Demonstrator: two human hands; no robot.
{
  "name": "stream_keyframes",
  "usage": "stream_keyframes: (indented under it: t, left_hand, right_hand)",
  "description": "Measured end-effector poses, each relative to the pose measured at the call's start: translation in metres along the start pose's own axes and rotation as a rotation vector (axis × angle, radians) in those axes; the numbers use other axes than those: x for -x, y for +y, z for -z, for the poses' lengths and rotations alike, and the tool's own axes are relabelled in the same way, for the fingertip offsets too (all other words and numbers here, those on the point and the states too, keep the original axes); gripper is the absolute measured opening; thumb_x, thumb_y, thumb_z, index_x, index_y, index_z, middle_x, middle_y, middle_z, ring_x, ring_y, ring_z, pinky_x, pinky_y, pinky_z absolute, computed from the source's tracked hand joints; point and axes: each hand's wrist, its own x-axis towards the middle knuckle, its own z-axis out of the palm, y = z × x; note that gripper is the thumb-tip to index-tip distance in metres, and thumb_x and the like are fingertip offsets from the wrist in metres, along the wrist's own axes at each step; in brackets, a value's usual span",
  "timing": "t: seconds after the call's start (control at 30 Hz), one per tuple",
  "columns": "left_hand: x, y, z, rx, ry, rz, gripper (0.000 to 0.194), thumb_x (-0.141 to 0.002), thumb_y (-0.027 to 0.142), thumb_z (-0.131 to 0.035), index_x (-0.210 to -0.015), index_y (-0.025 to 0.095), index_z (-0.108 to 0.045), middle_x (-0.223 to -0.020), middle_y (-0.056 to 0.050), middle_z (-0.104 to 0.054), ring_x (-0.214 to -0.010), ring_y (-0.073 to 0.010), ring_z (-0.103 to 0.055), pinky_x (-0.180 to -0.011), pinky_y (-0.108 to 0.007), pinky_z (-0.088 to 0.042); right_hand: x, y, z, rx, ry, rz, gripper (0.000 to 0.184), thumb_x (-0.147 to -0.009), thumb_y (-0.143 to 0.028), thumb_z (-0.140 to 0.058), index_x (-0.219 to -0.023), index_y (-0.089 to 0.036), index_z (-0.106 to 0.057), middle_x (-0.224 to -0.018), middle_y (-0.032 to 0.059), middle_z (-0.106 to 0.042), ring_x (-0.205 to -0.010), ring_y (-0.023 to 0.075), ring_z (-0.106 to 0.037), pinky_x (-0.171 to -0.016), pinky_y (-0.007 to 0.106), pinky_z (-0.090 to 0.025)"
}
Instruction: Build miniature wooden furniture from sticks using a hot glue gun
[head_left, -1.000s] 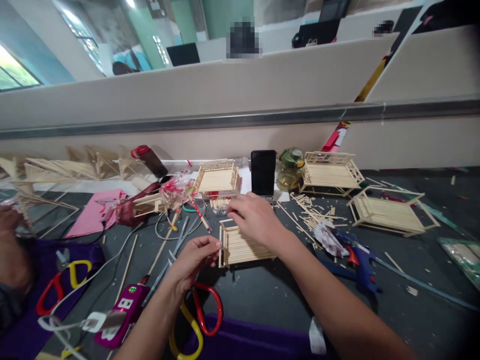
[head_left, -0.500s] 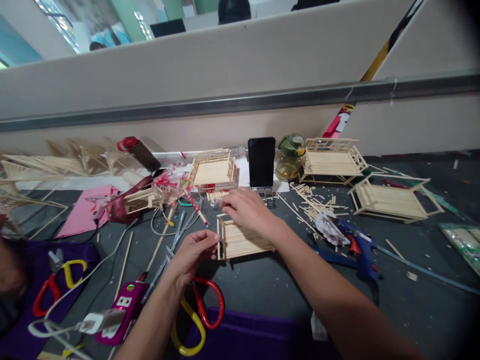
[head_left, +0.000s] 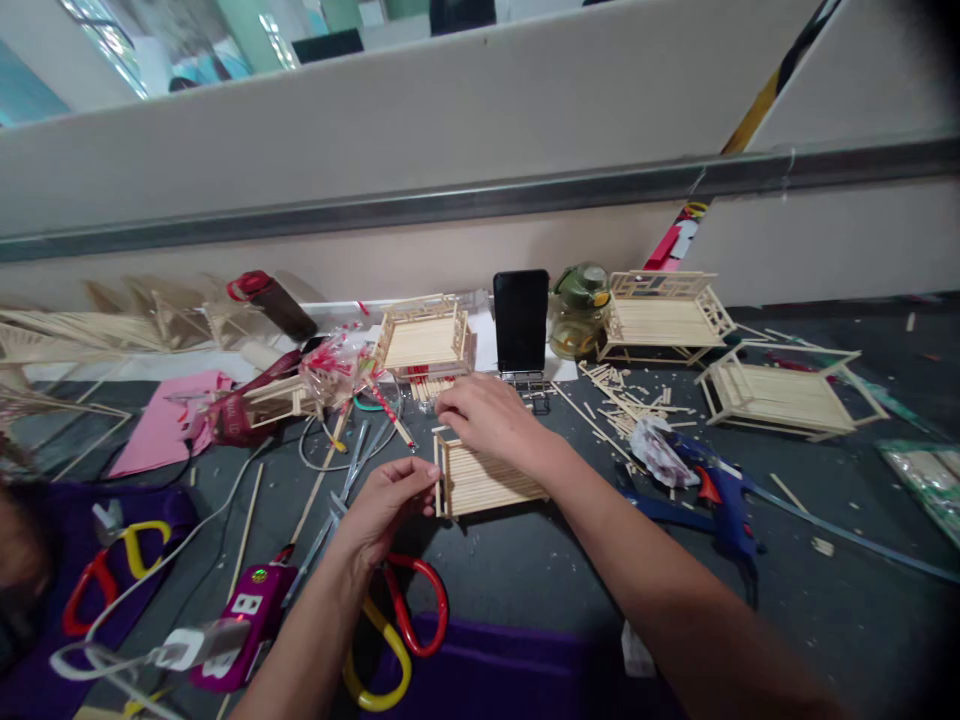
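A small bed-like frame of pale wooden sticks [head_left: 491, 487] lies in front of me on the dark table. My left hand [head_left: 394, 497] pinches the upright stick at its left end between thumb and fingers. Over the far left corner reaches my right hand [head_left: 484, 415], its fingers bent down onto the frame; the fingertips are partly hidden, and my forearm covers the frame's right side. Scissors with red and yellow handles [head_left: 390, 640] lie beneath my left wrist.
A blue glue gun [head_left: 727, 505] and crumpled paper [head_left: 656, 452] lie at right. Similar stick models [head_left: 667, 325] stand at the back, beside a green-lidded bottle [head_left: 581, 310] and an upright phone [head_left: 520, 320]. A purple power strip [head_left: 251, 620] with a white cable lies at left.
The view has shifted very slightly. Both hands keep nearly the same place on the stick frame.
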Motion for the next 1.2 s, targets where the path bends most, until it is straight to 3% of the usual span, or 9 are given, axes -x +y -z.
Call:
stream_keyframes:
  t: [1.2]
  left_hand:
    - [-0.0034,0.0064,0.0026,-0.084,-0.006,0.025,0.024,-0.067,0.034,-0.078,-0.068,0.013,-0.066,-0.056,0.001,-0.058,-0.050,-0.0078,-0.051,-0.050,-0.019,-0.042]
  right_hand:
    - [0.0043,0.0027,-0.0042,0.008,-0.072,-0.006,0.018,-0.089,-0.021,-0.052,-0.086,-0.022,-0.070,-0.090,0.0038,-0.069,-0.086,0.0179,-0.056,-0.072,0.028,-0.033]
